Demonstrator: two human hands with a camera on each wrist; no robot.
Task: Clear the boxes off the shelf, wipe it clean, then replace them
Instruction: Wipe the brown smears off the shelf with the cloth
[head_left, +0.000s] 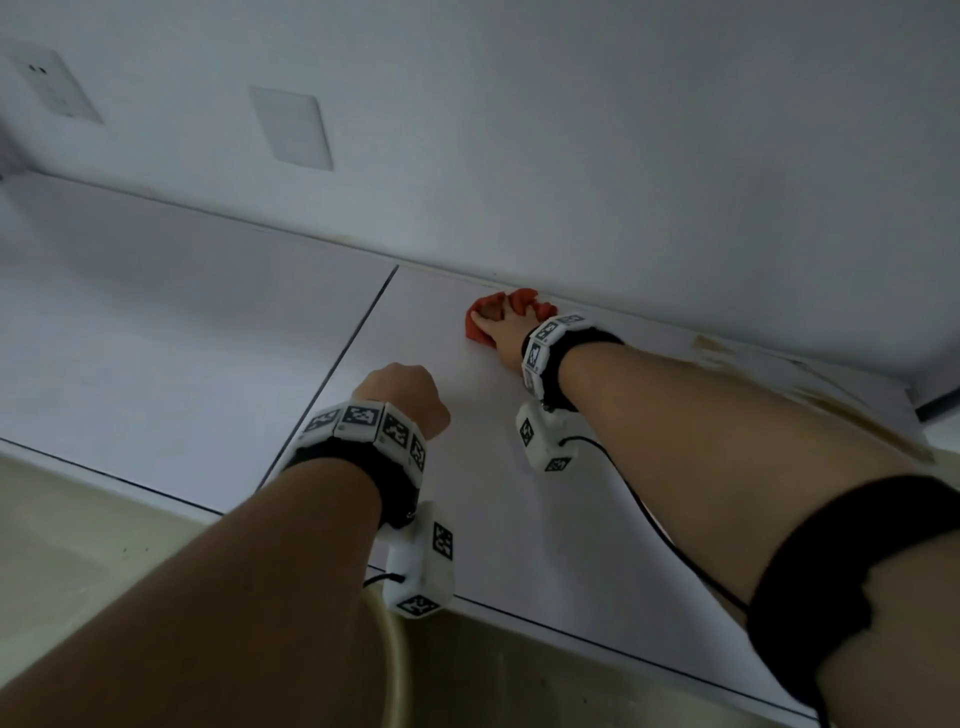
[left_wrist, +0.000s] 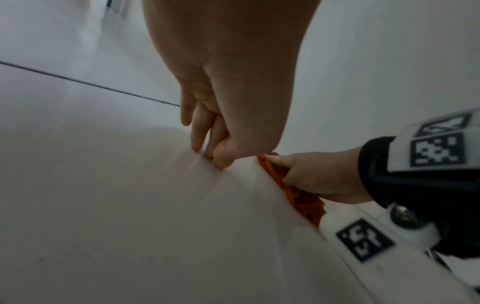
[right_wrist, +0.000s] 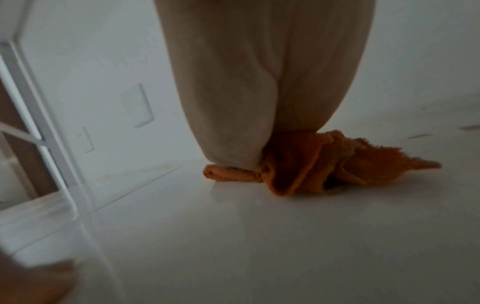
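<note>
- The right hand (head_left: 503, 326) lies far back on the white shelf (head_left: 519, 519), at about 1 o'clock from the left hand, its grip pressed down on a bunched orange cloth (head_left: 475, 327) with the fingers spread over it.
- The cloth sits at the back edge of the shelf, touching or just beside the wall (head_left: 571, 156); in the right wrist view its folds (right_wrist: 311, 164) spill out to the right from under the hand (right_wrist: 259, 82).
- The left hand (head_left: 405, 392) is nearer the front, its grip loosely curled and holding nothing, fingertips (left_wrist: 196, 147) touching the shelf.
- A dark seam (head_left: 337, 364) between two shelf panels runs just left of the left hand, toward 12 o'clock.
- Brownish stains (head_left: 831, 400) streak the shelf at 3 o'clock from the cloth, beyond the right forearm.
- Two blank wall plates (head_left: 291, 127) sit on the wall at 11 o'clock, well apart from both hands.
- No boxes show on the shelf in any view.
- A white frame (right_wrist: 39, 123) stands at the shelf's far left in the right wrist view.
</note>
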